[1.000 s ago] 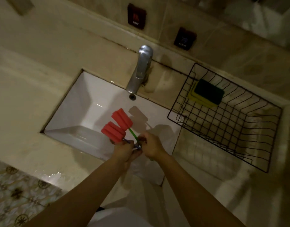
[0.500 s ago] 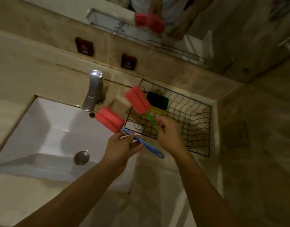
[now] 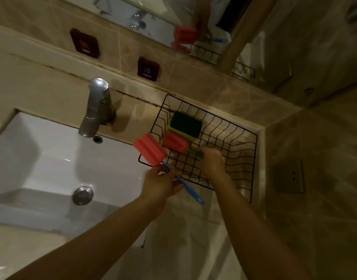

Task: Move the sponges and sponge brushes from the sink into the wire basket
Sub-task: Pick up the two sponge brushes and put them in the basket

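My left hand [image 3: 161,183] grips the blue handle of a red sponge brush [image 3: 150,149], whose head hangs over the near left corner of the black wire basket [image 3: 252,156]. Inside the basket, my right hand [image 3: 212,161] holds the green handle of a second red sponge brush [image 3: 174,141], its head low beside a green and yellow sponge [image 3: 185,125] at the basket's far left. The white sink [image 3: 42,150] on the left holds no sponges that I can see.
A metal tap [image 3: 95,110] stands behind the sink, with a drain plug [image 3: 82,195] in the basin. HOT [image 3: 84,43] and COLD [image 3: 148,67] labels sit on the tiled wall. A mirror [image 3: 153,15] runs above. A wall socket [image 3: 288,175] is at the right.
Both hands lifted the brushes out of the sink and moved right. My right hand has gone down into the basket with the green-handled brush; my left hand's brush has reached the basket's edge.
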Demonstrator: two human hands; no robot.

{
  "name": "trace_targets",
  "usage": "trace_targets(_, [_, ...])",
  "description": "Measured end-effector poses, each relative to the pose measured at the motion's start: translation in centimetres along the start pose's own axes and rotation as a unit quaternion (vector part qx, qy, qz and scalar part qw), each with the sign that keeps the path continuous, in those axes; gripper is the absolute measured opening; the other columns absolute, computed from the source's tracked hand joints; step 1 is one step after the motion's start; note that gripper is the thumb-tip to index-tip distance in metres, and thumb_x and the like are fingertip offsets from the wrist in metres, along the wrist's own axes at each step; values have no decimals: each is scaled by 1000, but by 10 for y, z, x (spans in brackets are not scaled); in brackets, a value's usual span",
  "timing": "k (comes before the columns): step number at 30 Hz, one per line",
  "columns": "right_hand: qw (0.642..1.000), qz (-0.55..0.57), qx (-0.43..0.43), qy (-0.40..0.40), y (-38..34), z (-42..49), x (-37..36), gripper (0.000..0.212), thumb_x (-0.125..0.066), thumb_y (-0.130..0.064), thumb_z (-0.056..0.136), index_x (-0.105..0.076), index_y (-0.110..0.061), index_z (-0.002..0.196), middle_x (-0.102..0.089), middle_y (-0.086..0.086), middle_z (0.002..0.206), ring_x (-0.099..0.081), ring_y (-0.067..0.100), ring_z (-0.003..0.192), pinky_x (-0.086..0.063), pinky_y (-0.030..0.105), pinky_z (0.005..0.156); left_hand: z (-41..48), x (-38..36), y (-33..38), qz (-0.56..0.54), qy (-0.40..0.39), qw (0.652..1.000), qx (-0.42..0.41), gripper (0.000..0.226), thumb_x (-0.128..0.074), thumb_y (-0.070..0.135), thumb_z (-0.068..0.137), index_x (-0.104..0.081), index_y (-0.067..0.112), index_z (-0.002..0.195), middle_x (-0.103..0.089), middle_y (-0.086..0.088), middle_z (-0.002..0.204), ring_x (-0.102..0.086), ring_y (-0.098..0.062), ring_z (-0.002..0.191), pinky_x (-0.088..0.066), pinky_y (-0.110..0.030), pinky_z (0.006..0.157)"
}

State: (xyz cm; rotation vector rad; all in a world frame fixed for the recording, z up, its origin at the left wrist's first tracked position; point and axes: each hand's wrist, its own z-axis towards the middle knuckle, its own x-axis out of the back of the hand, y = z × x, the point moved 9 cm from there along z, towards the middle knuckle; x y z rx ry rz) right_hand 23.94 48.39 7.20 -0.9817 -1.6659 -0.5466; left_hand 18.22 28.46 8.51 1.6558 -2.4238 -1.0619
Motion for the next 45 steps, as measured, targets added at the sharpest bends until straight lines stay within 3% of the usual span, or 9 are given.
trace_targets(8, [970, 231, -13, 71, -13, -1, 18, 21, -52, -6, 89, -67, -13, 102, -69, 9, 98, -63, 26, 91, -48, 29, 71, 17, -8, 1, 10, 11, 1000, 17, 11, -48, 6, 97, -56, 4, 104, -62, -27, 112, -67, -36, 98, -59, -36, 76])
trace_targets(11, [922, 379, 30, -77, -43, -27, 12, 6, -59, -35, 91, -65, -37, 90, -67, -20, 85, -64, -4, 80, -49, 13, 62, 20, -22, 7, 18, -26, 999, -17, 22, -44, 4, 97, -53, -1, 116, -62, -27, 114, -66, -37, 99, -57, -41, 81])
trace_targets(13, [918, 354, 79, -162, -60, -45, 5, 11, -63, -35, 88, -65, -39, 99, -65, -24, 85, -63, -7, 78, -49, 9, 57, 17, -34, 12, 27, -66, 996, -44, 27, -40, 2, 97, -54, 3, 120, -66, -22, 114, -67, -33, 102, -57, -44, 87])
trace_targets(17, [932, 339, 57, -115, -46, -43, 15, 22, -61, -14, 90, -68, -28, 105, -66, -14, 88, -67, 7, 77, -58, 26, 64, 10, -48, 8, 32, -118, 992, -26, 34, -39, -1, 95, -63, 18, 110, -70, -10, 112, -68, -21, 104, -57, -35, 89])
trace_targets(23, [969, 229, 74, -56, -34, -31, 11, 20, -61, -13, 87, -70, -27, 99, -65, -15, 91, -57, -2, 78, -44, 20, 66, 8, -30, 4, 84, -95, 992, 13, 26, -49, 2, 93, -63, 3, 115, -63, -24, 120, -63, -32, 111, -52, -43, 97])
trace_targets(27, [988, 140, 24, -60, -18, -21, -8, 21, -61, -11, 83, -71, -22, 98, -72, 1, 101, -63, 19, 92, -51, 32, 75, 9, -7, 4, 49, -57, 997, 19, 32, -46, -2, 95, -54, 3, 126, -62, -19, 123, -64, -31, 109, -51, -44, 99])
trace_targets(34, [995, 96, 9, -38, -28, -18, -20, 17, -59, -13, 83, -72, -22, 90, -71, 5, 97, -62, 29, 92, -51, 40, 80, 2, 14, 10, 29, -38, 999, 12, 29, -37, -5, 94, -54, 9, 112, -67, -10, 99, -67, -28, 92, -56, -35, 81])
trace_targets(40, [982, 181, -37, 47, -36, -38, 10, 30, -59, -27, 87, -53, -37, 59, -54, -15, 58, -53, 2, 57, -37, 21, 51, 4, 30, 23, 91, -33, 995, 14, 47, -29, -6, 94, -36, 5, 140, -60, -11, 116, -64, -31, 104, -53, -43, 90])
trace_targets(45, [955, 268, -51, 112, -57, -95, 14, 17, -54, -21, 91, -62, -20, 76, -61, -4, 71, -53, 1, 60, -35, 14, 51, 2, 36, 30, 160, -45, 986, -10, 47, -36, 0, 95, -33, 5, 142, -63, -5, 99, -65, -24, 90, -55, -33, 72])
